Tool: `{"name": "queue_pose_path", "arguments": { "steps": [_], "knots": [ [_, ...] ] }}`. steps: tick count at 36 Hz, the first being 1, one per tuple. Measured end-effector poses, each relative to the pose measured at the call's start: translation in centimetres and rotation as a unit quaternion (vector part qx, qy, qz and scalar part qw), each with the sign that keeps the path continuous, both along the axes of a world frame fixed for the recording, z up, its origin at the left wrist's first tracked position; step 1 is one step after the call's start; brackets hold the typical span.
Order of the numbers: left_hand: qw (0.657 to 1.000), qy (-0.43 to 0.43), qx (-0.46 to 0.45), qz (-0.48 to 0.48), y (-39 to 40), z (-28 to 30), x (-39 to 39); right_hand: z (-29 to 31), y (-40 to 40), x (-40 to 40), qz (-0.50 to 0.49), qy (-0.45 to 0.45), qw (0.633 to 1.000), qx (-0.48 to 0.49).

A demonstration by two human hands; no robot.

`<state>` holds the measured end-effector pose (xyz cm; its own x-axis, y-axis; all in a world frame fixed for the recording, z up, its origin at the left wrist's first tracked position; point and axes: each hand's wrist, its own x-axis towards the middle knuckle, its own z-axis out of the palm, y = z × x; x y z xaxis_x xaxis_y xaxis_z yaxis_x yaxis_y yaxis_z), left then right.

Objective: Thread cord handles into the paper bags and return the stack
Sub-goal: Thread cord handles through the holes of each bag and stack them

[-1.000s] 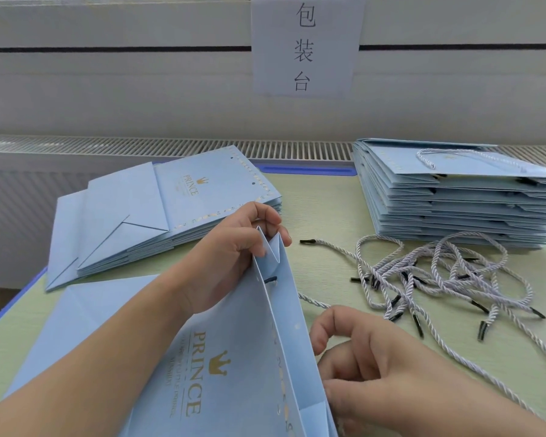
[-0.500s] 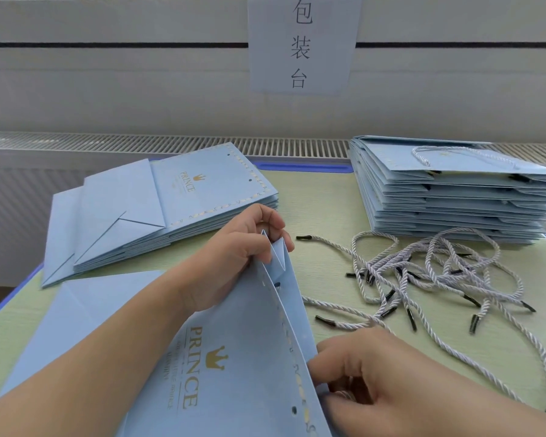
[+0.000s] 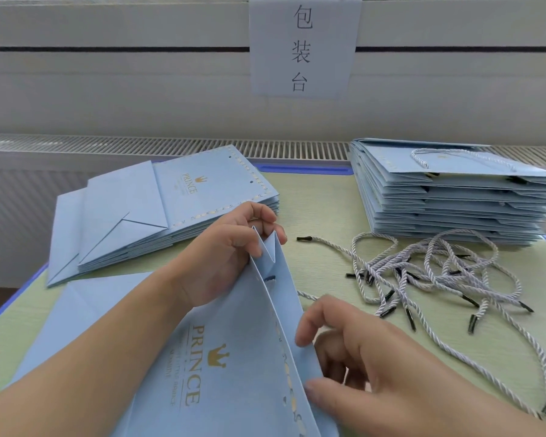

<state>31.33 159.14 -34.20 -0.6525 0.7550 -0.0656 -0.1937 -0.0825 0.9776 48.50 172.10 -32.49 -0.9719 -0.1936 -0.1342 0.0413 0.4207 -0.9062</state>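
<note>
Now holding bag [image 3: 221,357] top wide with left hand [image 3: 224,253], right hand [image 3: 369,367] pinching its edge, ready for cord [image 3: 429,272].

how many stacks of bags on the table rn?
2. Flat stack at far left, no cords visible on it. Taller stack at far right, top bag with a cord handle. Separately, the left hand holds one open bag in front.

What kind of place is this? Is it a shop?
More likely a packing workbench than a shop. Two stacks of flat blue bags, a heap of loose cord handles, and a wall sign reading "packing table" suggest it.
</note>
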Motion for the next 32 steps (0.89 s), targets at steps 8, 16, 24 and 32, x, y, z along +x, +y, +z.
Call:
{"name": "queue_pose_path", "arguments": {
  "steps": [8, 16, 24, 32],
  "knots": [
    [1.0, -0.012, 0.01, -0.003, 0.1, 0.0, -0.1, -0.4, 0.3, 0.2, -0.018, -0.071, 0.989, -0.131],
    [1.0, 0.0, -0.001, -0.007, 0.1, -0.1, 0.0, -0.7, 0.0, -0.1, 0.003, -0.088, 0.989, -0.116],
    [1.0, 0.007, -0.003, 0.001, 0.2, 0.0, 0.0, -0.9, 0.6, -0.4, -0.004, -0.116, 0.973, -0.198],
    [1.0, -0.015, 0.017, 0.003, -0.2, 0.3, -0.1, -1.0, 1.8, -0.8, 0.046, -0.237, 0.887, -0.394]
  ]
}}
